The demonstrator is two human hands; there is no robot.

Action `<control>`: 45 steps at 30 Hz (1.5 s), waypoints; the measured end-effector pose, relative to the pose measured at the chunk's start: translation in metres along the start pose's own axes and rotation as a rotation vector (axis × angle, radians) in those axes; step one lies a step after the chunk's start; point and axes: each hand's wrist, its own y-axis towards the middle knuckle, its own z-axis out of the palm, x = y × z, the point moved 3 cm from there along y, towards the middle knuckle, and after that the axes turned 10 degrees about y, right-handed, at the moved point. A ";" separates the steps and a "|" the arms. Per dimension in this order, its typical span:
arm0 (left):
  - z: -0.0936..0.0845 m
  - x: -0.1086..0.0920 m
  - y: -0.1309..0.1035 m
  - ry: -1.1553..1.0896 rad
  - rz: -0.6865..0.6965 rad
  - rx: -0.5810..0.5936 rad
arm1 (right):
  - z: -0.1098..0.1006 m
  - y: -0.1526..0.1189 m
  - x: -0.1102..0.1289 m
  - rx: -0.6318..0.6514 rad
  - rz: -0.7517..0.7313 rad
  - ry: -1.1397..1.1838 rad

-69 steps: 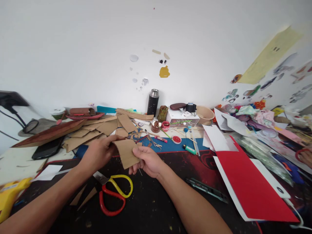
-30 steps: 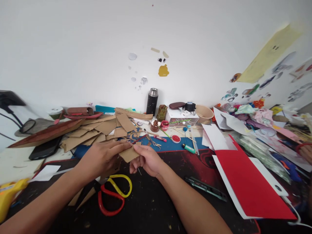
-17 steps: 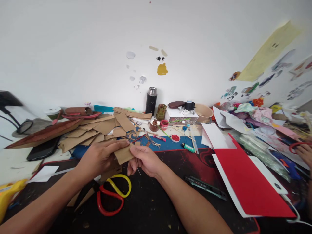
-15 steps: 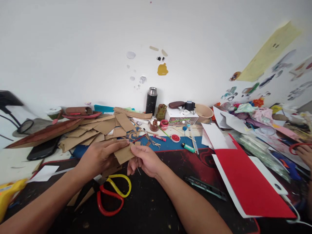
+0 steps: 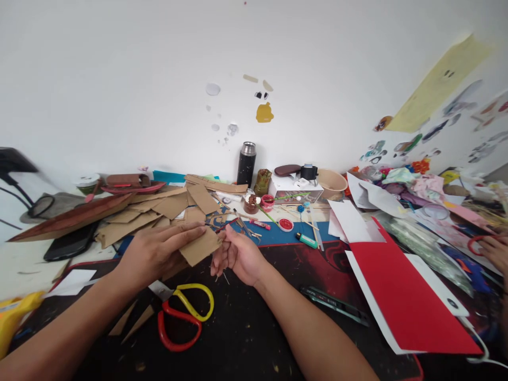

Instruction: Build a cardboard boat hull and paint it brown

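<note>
My left hand (image 5: 153, 251) holds a piece of brown cardboard (image 5: 201, 247) between thumb and fingers, tilted above the black mat. Beside the cardboard's right edge is my right hand (image 5: 240, 256), its fingers curled in. Thin pale strands stick out below those fingers, but what they belong to is too small to tell. Scissors (image 5: 183, 316) with one yellow and one red handle lie on the mat below my left hand, blades pointing left. Narrow cardboard offcuts (image 5: 138, 323) lie left of the scissors.
Cardboard pieces (image 5: 170, 203) are heaped behind my left hand. A black flask (image 5: 246, 165) stands by the wall. A cutter (image 5: 335, 306) and red paper (image 5: 413, 296) lie to the right. At the right edge, another person's hand (image 5: 494, 253) holds red-handled scissors.
My right hand's thumb has come off the face of the cardboard, and the hand has shifted slightly right. My left hand and the cardboard have moved slightly left, uncovering the scissor blades.
</note>
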 end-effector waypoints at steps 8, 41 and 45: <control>0.006 0.003 -0.002 0.066 0.096 -0.052 | 0.003 -0.002 -0.004 0.012 -0.025 -0.031; 0.023 0.003 0.018 -0.718 -0.763 0.448 | 0.002 -0.003 0.006 -0.089 -0.082 0.031; 0.018 0.001 0.022 -0.764 -0.813 0.370 | 0.005 -0.005 0.004 -0.083 -0.062 -0.044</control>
